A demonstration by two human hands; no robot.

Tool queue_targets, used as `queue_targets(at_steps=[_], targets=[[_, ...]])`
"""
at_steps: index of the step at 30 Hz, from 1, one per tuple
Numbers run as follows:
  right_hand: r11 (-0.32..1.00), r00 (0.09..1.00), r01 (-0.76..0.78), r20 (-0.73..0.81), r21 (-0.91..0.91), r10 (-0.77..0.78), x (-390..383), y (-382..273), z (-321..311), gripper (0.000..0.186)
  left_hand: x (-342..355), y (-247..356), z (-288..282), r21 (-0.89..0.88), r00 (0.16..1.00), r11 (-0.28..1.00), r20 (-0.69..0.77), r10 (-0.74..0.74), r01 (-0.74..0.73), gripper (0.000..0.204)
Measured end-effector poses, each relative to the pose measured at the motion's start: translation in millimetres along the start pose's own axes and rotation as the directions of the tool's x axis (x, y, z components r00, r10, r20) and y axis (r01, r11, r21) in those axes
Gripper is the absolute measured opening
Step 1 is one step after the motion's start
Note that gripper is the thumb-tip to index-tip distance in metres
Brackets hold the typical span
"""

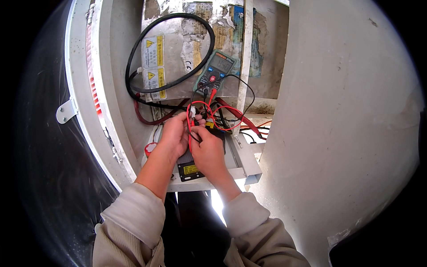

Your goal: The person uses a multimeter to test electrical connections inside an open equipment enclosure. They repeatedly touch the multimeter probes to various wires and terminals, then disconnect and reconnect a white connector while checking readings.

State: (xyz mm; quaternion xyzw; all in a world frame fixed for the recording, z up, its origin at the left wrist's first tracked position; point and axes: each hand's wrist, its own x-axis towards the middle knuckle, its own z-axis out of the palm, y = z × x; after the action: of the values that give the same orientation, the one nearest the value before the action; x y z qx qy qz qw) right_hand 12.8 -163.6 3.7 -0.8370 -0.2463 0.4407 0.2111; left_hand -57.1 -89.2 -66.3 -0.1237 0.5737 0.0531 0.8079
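Note:
My left hand (176,133) is closed around a small white wire connector (193,111), whose lower part its fingers hide. Close beside it, my right hand (208,149) pinches the multimeter's red and black test probes (193,123), with their tips up against the connector; whether they touch metal inside cannot be made out. A grey-green digital multimeter (215,71) leans on the box behind, its screen showing a reading. From its sockets a red test lead (235,111) and a black test lead (252,86) loop down to my hands.
A thick black cable (129,66) coils over a worn metal box (195,26) with warning labels. Under my hands sits a black module (190,171) on a white frame (200,183). Thick red cables (249,124) run behind. White panels (342,111) stand on both sides.

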Motion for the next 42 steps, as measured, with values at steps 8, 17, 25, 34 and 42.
queue_targets(at_steps=[8, 17, 25, 34, 42], targets=[[1.0, 1.0, 0.012, 0.002, -0.027, -0.012, 0.2, 1.4, 0.9, 0.02, 0.7, -0.5, -1.8, -0.018, 1.0, 1.0, 0.013, 0.01, -0.01, 0.023], [1.0, 1.0, -0.001, 0.005, -0.028, 0.001, 0.0, -0.2, 0.5, 0.02, -2.7, 0.0, 1.6, -0.008, 1.0, 1.0, -0.018, 0.009, -0.009, 0.024], [0.999, 1.0, 0.01, -0.008, -0.032, -0.01, 0.0, 1.4, 2.2, 0.02, -7.2, 2.6, 4.1, 0.027, 1.0, 1.0, 0.001, -0.005, 0.005, 0.027], [0.999, 1.0, 0.013, -0.004, -0.049, -0.013, -0.5, 2.9, 3.2, 0.019, -4.3, 0.9, 2.8, 0.024, 0.999, 1.0, -0.029, 0.022, -0.021, 0.025], [0.996, 0.999, 0.031, -0.008, -0.083, -0.032, -1.5, 4.9, 4.9, 0.019, -2.8, 0.2, -0.4, 0.017, 1.0, 1.0, -0.024, 0.001, 0.0, 0.024]])
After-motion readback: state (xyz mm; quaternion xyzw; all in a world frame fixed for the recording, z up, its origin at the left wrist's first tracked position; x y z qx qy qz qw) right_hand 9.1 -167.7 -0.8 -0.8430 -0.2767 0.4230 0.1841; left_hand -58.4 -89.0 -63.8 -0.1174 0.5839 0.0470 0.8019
